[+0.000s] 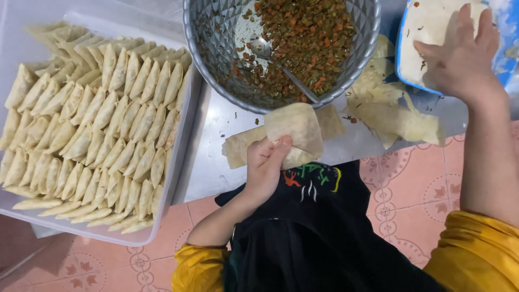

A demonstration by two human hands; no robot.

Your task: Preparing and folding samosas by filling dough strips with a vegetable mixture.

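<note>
My left hand (264, 165) grips a folded pale pastry wrapper (296, 128) shaped into a cone, held over the front edge of the metal table (208, 157). Just beyond it stands a grey patterned bowl (216, 48) with a brown and orange minced filling (303, 38) and a metal spoon (270, 54) lying in it. My right hand (465, 57) reaches to the far right, fingers spread on a blue-rimmed dish (403, 59) holding white paste. It holds nothing.
A clear plastic tray (178, 162) at left is packed with several rows of folded triangular pastries (92, 124). Loose pastry sheets and scraps (389, 116) lie between bowl and dish. Pink patterned floor tiles (411, 189) show below the table edge.
</note>
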